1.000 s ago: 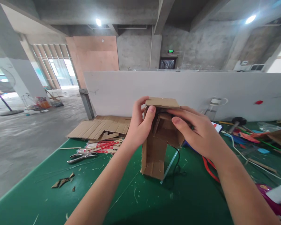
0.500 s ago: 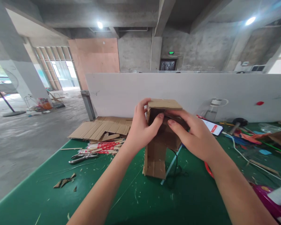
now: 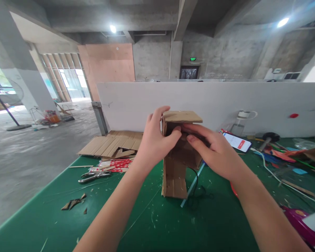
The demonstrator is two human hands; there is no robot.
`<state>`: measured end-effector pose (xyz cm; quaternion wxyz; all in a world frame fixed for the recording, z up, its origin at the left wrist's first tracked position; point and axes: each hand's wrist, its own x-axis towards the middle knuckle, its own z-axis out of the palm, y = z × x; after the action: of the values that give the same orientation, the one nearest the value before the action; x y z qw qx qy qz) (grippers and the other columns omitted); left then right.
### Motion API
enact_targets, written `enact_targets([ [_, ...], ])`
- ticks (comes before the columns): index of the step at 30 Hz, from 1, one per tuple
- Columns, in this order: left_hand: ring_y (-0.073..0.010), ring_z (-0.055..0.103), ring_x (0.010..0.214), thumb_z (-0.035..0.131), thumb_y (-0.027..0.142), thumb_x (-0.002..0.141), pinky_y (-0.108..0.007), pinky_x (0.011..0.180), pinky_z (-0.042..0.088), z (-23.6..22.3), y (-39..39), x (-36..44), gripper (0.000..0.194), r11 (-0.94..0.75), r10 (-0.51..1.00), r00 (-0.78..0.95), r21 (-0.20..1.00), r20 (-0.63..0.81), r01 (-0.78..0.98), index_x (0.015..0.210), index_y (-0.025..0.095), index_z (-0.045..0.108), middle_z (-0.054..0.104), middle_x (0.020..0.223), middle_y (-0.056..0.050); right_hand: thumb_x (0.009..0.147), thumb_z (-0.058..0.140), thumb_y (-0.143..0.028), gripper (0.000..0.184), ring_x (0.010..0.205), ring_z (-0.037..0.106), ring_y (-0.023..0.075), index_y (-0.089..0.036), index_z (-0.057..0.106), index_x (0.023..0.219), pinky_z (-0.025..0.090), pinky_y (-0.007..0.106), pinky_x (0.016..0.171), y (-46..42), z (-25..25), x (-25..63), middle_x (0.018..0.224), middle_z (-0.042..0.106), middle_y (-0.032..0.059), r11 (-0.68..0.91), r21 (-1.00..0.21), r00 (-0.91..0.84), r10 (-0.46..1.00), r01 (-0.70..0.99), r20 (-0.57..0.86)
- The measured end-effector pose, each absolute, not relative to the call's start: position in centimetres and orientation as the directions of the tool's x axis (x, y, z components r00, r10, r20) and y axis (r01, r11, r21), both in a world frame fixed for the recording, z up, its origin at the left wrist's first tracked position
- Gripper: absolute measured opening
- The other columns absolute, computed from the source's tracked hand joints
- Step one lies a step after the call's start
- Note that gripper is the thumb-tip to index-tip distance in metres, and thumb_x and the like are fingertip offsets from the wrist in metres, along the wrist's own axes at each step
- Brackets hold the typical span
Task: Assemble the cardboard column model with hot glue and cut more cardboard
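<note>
A brown cardboard structure (image 3: 175, 178) stands upright on the green table (image 3: 136, 217), with a flat top panel (image 3: 182, 116) and a hollow upper part that faces me. My left hand (image 3: 157, 136) grips its upper left side, the thumb inside the hollow and the fingers behind the left edge. From the right, my right hand (image 3: 210, 143) holds the upper part, its thumb in front and its fingers reaching inside under the top panel. What the fingertips touch inside is shaded and partly hidden. A dark cable (image 3: 196, 178) hangs behind the structure beside a pale blue strip (image 3: 191, 187).
At the left lie cardboard sheets (image 3: 111, 144), red-and-white packets of sticks (image 3: 115, 165), pliers (image 3: 90, 176) and cardboard scraps (image 3: 74, 203). At the right are a phone (image 3: 237, 142), a clear bottle (image 3: 238, 122), a white cable (image 3: 266, 171) and a purple device (image 3: 300, 224). A white partition (image 3: 136, 101) stands behind.
My left hand has shifted slightly left, its index finger lifting off the top's left corner. The upper part of the structure has tipped slightly left. My right hand keeps its hold.
</note>
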<state>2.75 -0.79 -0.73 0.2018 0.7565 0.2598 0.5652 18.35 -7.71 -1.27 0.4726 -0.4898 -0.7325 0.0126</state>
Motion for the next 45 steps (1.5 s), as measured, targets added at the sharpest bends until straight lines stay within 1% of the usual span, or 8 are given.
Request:
enact_targets([
  [3,-0.0217,0.053,0.114,0.064,0.022,0.077,-0.044,0.102,0.042,0.3,-0.6,2.4,0.032,-0.797,0.602,0.283,0.540,0.746,0.271,0.109,0.022,0.058,0.059,0.115,-0.007,0.094,0.049,-0.032,0.040,0.121,0.057,0.0197,-0.027,0.054,0.134,0.047,0.040,0.103,-7.5,-1.3,18.4,0.132,0.061,0.0027,0.541,-0.485,-0.090,0.726,0.687,0.681],
  [8,-0.0193,0.050,0.119,0.062,0.013,0.077,-0.036,0.103,0.042,1.3,0.3,3.1,0.032,-0.866,0.497,0.372,0.425,0.784,0.263,0.109,0.020,0.060,0.058,0.118,-0.007,0.095,0.048,-0.033,0.042,0.124,0.055,0.0200,-0.026,0.052,0.136,0.046,0.039,0.105,-7.1,-1.6,18.8,0.134,0.060,0.0019,0.544,-0.479,-0.081,0.715,0.689,0.695],
  [12,-0.0167,0.058,0.105,0.059,0.012,0.078,-0.034,0.097,0.046,1.3,1.2,4.3,0.027,-0.870,0.492,0.402,0.450,0.772,0.200,0.104,0.018,0.062,0.063,0.108,-0.006,0.095,0.048,-0.034,0.041,0.129,0.050,0.0218,-0.024,0.054,0.134,0.044,0.042,0.107,-6.9,-1.6,19.4,0.132,0.061,0.0014,0.501,-0.468,-0.043,0.714,0.728,0.698],
  [18,-0.0189,0.058,0.104,0.061,0.013,0.077,-0.036,0.096,0.048,1.6,1.7,4.9,0.027,-0.864,0.503,0.412,0.459,0.760,0.207,0.102,0.019,0.062,0.063,0.107,-0.006,0.094,0.048,-0.037,0.044,0.130,0.049,0.0242,-0.019,0.055,0.134,0.040,0.046,0.110,-6.8,-1.7,19.6,0.135,0.058,0.0042,0.477,-0.489,-0.004,0.718,0.731,0.696],
  [22,-0.0200,0.059,0.104,0.061,0.013,0.074,-0.039,0.096,0.047,1.7,1.9,4.9,0.028,-0.857,0.511,0.418,0.484,0.751,0.177,0.102,0.018,0.062,0.064,0.108,-0.007,0.093,0.050,-0.036,0.042,0.131,0.048,0.0248,-0.021,0.057,0.132,0.038,0.048,0.111,-6.8,-1.7,19.5,0.135,0.059,0.0045,0.491,-0.507,-0.003,0.721,0.709,0.693],
  [29,-0.0194,0.058,0.104,0.059,0.007,0.072,-0.040,0.097,0.046,1.3,1.9,5.2,0.031,-0.861,0.504,0.390,0.484,0.771,0.155,0.101,0.018,0.061,0.063,0.108,-0.008,0.089,0.056,-0.025,0.039,0.118,0.059,0.0208,-0.023,0.055,0.128,0.048,0.043,0.103,-6.4,-1.6,19.2,0.130,0.062,0.0064,0.577,-0.638,-0.023,0.751,0.510,0.660],
  [39,-0.0187,0.059,0.101,0.066,0.011,0.071,-0.037,0.094,0.047,0.8,1.1,5.6,0.029,-0.869,0.494,0.317,0.445,0.810,0.218,0.099,0.018,0.059,0.062,0.106,-0.007,0.088,0.056,-0.027,0.032,0.112,0.062,0.0214,-0.024,0.058,0.120,0.046,0.045,0.102,-6.6,-1.8,19.0,0.121,0.066,0.0061,0.549,-0.611,-0.021,0.754,0.571,0.657],
  [45,-0.0198,0.058,0.101,0.066,0.011,0.071,-0.038,0.091,0.047,0.9,1.0,5.5,0.031,-0.859,0.508,0.307,0.448,0.805,0.248,0.098,0.020,0.055,0.063,0.105,-0.007,0.089,0.052,-0.025,0.037,0.108,0.064,0.0210,-0.025,0.055,0.126,0.051,0.042,0.094,-6.2,-2.0,18.5,0.116,0.068,0.0058,0.542,-0.664,0.000,0.775,0.516,0.632],
])
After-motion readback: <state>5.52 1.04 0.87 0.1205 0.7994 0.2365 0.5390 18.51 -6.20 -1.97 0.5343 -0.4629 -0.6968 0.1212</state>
